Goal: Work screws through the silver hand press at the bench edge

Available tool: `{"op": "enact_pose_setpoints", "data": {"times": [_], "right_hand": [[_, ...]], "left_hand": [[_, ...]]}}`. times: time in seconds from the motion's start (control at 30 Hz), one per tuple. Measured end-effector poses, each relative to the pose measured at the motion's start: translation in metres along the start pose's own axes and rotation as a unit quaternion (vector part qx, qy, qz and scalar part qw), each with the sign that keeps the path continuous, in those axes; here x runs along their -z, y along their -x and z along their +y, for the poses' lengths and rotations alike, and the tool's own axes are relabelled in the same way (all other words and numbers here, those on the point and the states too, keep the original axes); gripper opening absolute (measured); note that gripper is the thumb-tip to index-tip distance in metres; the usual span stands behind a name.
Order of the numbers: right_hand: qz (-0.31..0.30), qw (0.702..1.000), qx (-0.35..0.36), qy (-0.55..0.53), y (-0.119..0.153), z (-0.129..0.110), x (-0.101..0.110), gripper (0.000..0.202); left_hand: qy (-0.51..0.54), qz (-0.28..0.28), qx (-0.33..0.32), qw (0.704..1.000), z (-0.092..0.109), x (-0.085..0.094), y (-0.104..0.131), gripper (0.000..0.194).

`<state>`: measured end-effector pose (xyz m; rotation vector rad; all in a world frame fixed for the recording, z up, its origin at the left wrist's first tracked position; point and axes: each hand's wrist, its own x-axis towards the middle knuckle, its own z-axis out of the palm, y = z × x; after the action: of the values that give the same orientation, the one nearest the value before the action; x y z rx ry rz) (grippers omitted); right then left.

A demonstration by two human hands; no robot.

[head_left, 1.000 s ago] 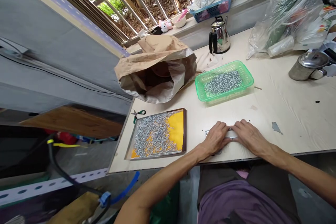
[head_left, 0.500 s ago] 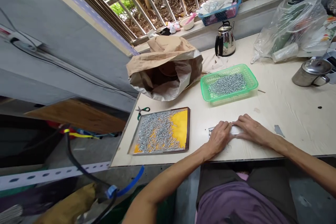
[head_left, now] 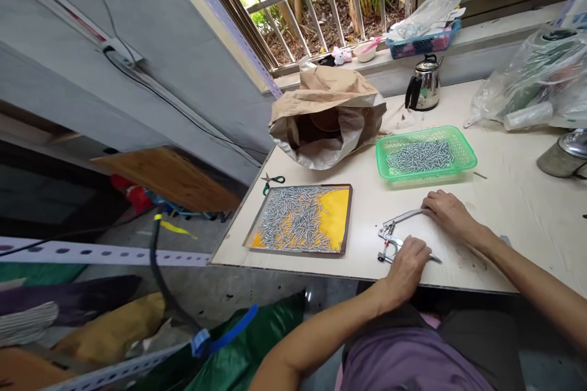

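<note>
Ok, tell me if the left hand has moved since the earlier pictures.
Yes: the left hand has moved closer to the near edge of the table.

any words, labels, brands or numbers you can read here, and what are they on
No text can be read in this view.
Hinged metal tool at the hands: any marking is too small to tell, and the left hand covers part of it.
Kettle: a small greenish patch, no legible lettering.
Blue basket on the ledge: any print on its contents is too small to read.
</note>
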<state>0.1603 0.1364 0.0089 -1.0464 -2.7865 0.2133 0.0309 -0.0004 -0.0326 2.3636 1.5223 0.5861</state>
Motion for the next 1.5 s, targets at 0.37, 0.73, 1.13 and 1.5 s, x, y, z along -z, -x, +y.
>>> {"op": "enact_pose_setpoints", "data": {"times": [0.37,0.73,1.13,1.5], "right_hand": [[0.010,0.956,0.289,0.048,-0.017,-0.091,-0.028,0.025],[0.202,0.940,0.160,-0.224,-0.049,-0.070,0.004,0.018],[-0.024,0.992,0.039,-0.121,0.032,-0.058,0.015,0.018],[-0.027,0.997,0.000,-0.076,0.061,-0.069,-0.019,0.018]], "left_hand": [[-0.015,0.072,-0.205,0.976,0.006,0.036,0.061,0.020],[-0.266,0.064,0.230,0.934,-0.162,0.130,0.071,0.019],[-0.026,0.082,0.262,0.961,-0.130,0.130,0.057,0.015],[0.342,-0.066,0.469,0.812,-0.052,0.074,0.032,0.024]]}}
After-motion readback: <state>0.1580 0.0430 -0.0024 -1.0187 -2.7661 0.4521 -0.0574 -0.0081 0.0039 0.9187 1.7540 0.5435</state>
